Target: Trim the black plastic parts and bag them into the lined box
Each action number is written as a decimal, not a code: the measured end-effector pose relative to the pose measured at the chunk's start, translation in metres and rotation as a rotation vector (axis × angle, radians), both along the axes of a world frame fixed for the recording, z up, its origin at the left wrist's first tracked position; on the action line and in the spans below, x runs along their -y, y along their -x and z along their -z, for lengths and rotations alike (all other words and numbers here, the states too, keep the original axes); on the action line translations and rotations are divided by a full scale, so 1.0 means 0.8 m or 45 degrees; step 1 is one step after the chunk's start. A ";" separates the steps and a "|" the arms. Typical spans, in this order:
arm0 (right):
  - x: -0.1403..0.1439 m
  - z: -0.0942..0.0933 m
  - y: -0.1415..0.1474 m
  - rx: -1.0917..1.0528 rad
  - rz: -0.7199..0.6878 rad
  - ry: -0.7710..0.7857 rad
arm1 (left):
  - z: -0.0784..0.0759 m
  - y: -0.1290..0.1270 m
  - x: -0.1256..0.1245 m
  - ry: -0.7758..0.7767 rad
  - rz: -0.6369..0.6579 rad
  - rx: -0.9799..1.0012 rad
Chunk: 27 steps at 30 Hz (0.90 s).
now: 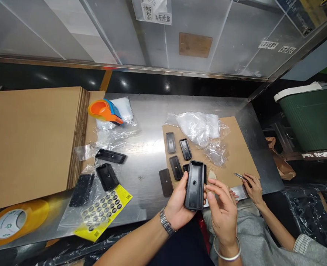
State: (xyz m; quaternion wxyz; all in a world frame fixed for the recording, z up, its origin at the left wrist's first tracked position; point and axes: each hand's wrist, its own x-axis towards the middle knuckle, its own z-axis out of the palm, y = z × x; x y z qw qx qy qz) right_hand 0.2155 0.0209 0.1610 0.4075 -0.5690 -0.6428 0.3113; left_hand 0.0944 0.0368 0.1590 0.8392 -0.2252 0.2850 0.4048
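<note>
Black oblong tray gleams — hollow, rimmed, one round spot mid-floor.

Black tray in left hand

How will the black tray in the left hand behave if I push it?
The black tray is probably stiff, judging by its straight edges. Its hollow shape suggests little weight for its size, and its glossy surface may feel slippery.
</note>
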 end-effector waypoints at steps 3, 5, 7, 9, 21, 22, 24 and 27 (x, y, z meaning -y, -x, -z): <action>0.004 0.003 -0.003 0.158 -0.077 -0.184 | -0.001 0.000 0.000 0.048 -0.013 0.020; 0.010 0.011 -0.010 0.275 -0.096 -0.193 | 0.001 0.000 0.000 0.059 -0.027 0.043; 0.016 0.027 -0.020 0.326 -0.060 -0.153 | 0.003 -0.001 -0.001 0.050 -0.029 0.067; 0.018 0.050 -0.032 0.301 0.035 -0.110 | 0.006 -0.001 -0.002 0.031 0.000 0.057; -0.059 0.165 -0.177 0.463 0.676 0.107 | 0.015 0.006 -0.005 -0.109 0.055 -0.206; -0.062 0.161 -0.186 0.454 0.638 0.119 | 0.014 0.006 -0.006 -0.114 0.048 -0.200; -0.063 0.151 -0.203 0.427 0.535 0.156 | 0.012 0.007 -0.008 -0.122 0.025 -0.171; -0.065 0.139 -0.241 0.391 0.367 0.223 | 0.014 0.009 -0.011 -0.138 -0.030 -0.104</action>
